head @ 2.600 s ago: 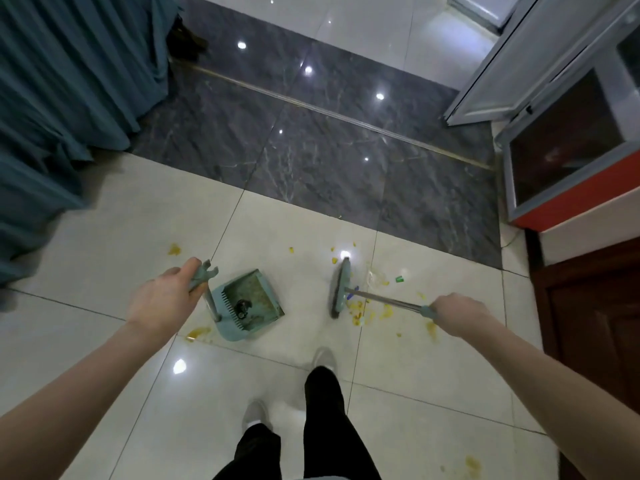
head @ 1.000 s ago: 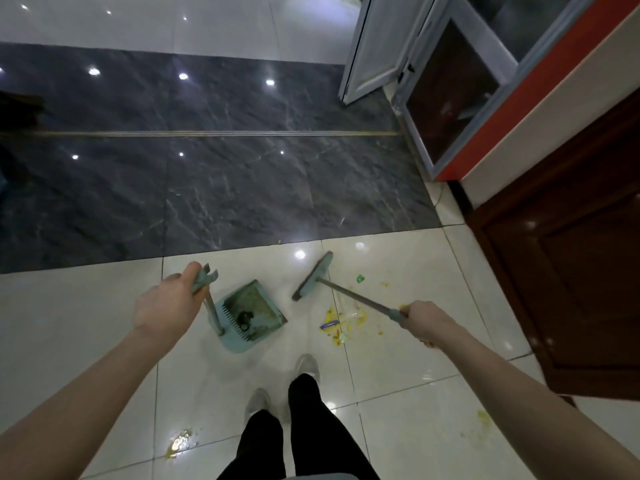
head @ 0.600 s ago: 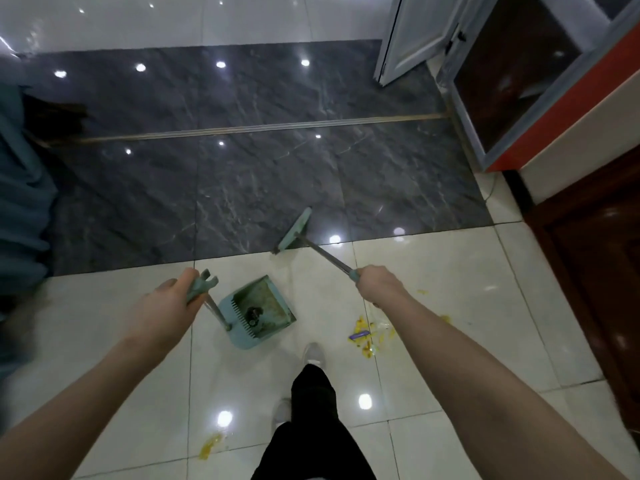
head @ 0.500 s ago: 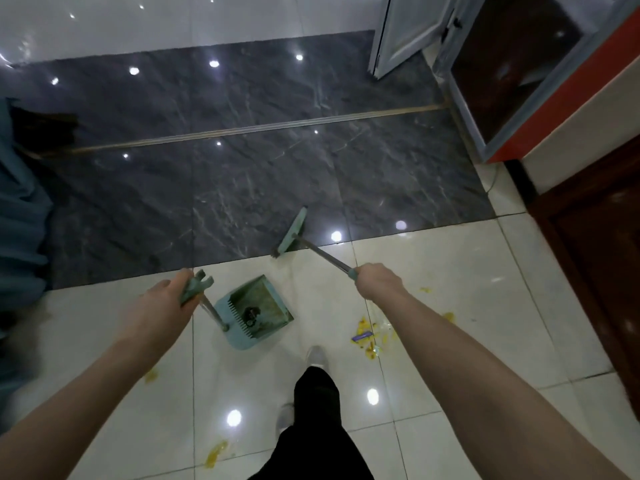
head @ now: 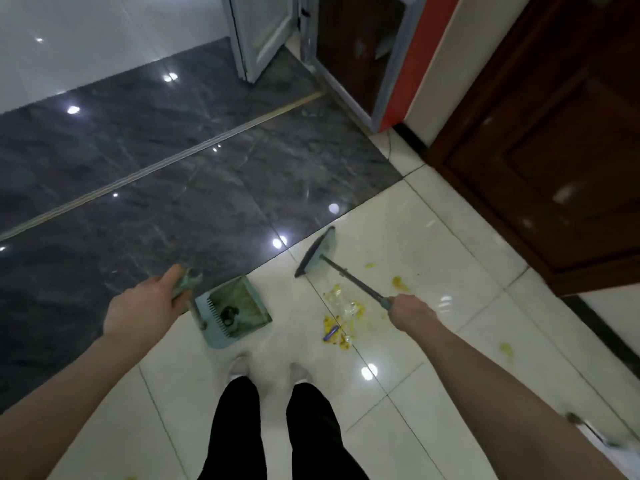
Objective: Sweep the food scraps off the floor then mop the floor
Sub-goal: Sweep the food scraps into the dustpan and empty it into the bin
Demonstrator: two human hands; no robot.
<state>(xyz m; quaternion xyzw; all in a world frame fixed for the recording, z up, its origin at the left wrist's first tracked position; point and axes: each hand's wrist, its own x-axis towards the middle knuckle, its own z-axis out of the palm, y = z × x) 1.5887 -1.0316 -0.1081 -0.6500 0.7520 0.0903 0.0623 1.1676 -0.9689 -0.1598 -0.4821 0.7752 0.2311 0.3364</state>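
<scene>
Glossy cream tile floor [head: 398, 410], dark marble band beyond. Lower centre: yellow food scraps [head: 341, 325] piled, not yet in the pan; stray bits at right. My left hand [head: 145, 308] grips the teal plastic dustpan [head: 235, 315], mid-frame left. My right hand [head: 410, 311] grips the teal-headed broom [head: 317, 252], head just past the pile. Sweeping partway; mopping not started, no mop visible.

One head-worn wide-angle view looks steeply down at the floor [head: 433, 244] from standing height, facing 12 o'clock, legs [head: 277, 427] at 6 o'clock.
</scene>
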